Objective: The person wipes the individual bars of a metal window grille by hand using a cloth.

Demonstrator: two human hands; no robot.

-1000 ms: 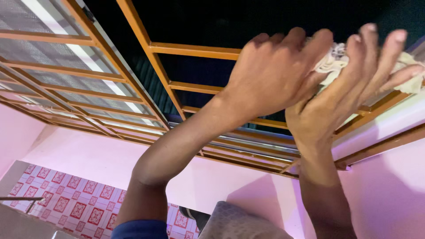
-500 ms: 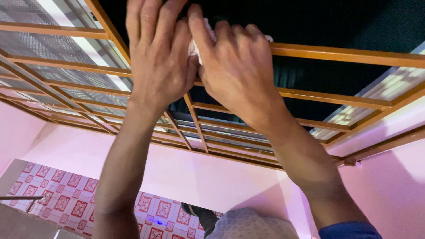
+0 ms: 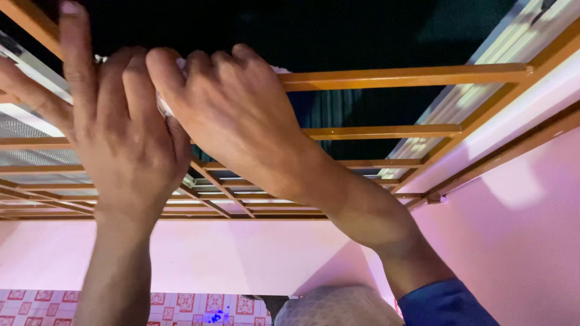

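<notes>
While both hands press up against the orange window grille [image 3: 411, 75], work sits mid-wipe. Left hand [image 3: 115, 139] lies flat, fingers spread, backing a white cloth [image 3: 162, 104] of which only a sliver shows between the hands. Right hand [image 3: 232, 115] curls closed over that cloth on the top bar. Bars to the right look not yet reached; cleanliness cannot be judged. Pink wall [image 3: 513, 229] beyond.
</notes>
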